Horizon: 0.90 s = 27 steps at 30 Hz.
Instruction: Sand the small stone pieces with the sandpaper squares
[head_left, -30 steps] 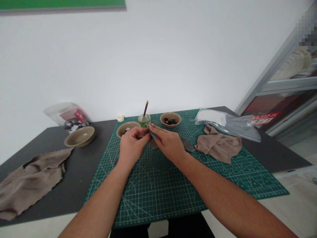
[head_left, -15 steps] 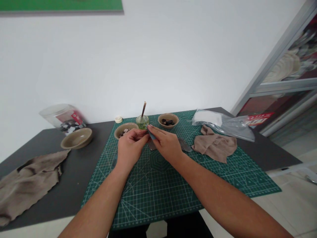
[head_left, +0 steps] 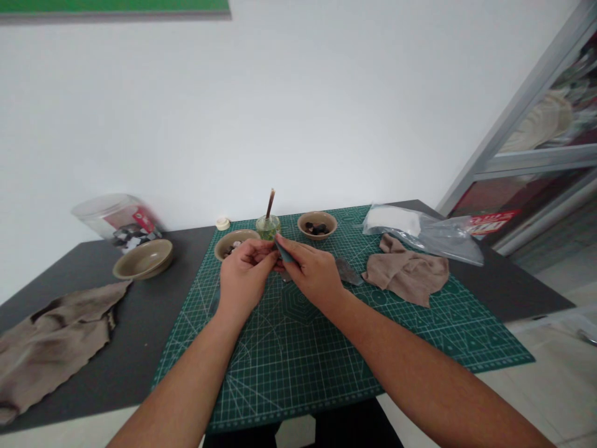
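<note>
My left hand point(head_left: 245, 274) and my right hand point(head_left: 314, 270) meet above the green cutting mat point(head_left: 298, 361). A thin blue-grey piece point(head_left: 285, 252) is pinched in my right hand, its tip between the fingers of both. My left fingertips are closed on something small that they hide. Behind the hands stands a glass jar point(head_left: 268, 229) with a brown stick point(head_left: 270, 203) in it. A bowl of small pieces point(head_left: 224, 246) is beyond my left hand, and a bowl with dark pieces point(head_left: 325, 219) stands behind my right hand.
A brown cloth point(head_left: 405, 270) and a clear plastic bag point(head_left: 433, 236) lie at right. Left are stacked bowls point(head_left: 140, 260), a tipped plastic jar point(head_left: 116, 221) and another cloth point(head_left: 60, 342). A small cream lid point(head_left: 222, 224) is near the wall. Dark translucent film point(head_left: 347, 272) lies beside my right hand.
The blue-grey piece and the fingers around it have shifted slightly. Both hands stay together in nearly the same place, and the view has moved a little.
</note>
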### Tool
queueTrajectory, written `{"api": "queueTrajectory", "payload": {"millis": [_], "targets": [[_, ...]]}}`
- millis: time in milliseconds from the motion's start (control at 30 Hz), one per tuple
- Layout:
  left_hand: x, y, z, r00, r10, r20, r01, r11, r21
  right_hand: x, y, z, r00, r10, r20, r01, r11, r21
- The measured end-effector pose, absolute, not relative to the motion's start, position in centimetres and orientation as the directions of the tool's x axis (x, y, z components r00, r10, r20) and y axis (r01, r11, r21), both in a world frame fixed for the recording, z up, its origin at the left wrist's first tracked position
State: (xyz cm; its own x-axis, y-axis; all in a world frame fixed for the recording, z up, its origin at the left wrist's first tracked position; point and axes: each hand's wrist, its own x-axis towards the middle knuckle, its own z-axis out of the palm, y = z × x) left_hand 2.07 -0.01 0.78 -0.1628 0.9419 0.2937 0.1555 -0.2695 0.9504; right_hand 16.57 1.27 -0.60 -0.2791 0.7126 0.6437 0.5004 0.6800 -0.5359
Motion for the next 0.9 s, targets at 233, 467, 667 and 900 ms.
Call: {"api": "queueTrajectory", "payload": {"millis": [233, 467, 667, 900], "targets": [[2.23, -0.01, 0.94, -0.161, 0.938, 0.308, 0.197, -0.275, 0.941, 16.35, 1.08, -0.60, -0.202, 0.780, 0.593, 0.466, 0.609, -0.642], [2.22, 0.00, 0.39, -0.187, 0.914, 0.361, 0.264, -0.307, 0.914, 16.53, 1.23, -0.54, -0.172, 0.787, 0.592, 0.398, 0.606, -0.689], [2.45, -0.31, 0.59, -0.201, 0.916, 0.347, 0.221, -0.302, 0.927, 16.48, 1.06, -0.53, -0.177, 0.811, 0.558, 0.442, 0.572, -0.691], [2.25, -0.24, 0.60, -0.197, 0.916, 0.349, 0.279, -0.289, 0.916, 16.35, 1.12, -0.59, -0.168, 0.805, 0.569, 0.425, 0.580, -0.695]]}}
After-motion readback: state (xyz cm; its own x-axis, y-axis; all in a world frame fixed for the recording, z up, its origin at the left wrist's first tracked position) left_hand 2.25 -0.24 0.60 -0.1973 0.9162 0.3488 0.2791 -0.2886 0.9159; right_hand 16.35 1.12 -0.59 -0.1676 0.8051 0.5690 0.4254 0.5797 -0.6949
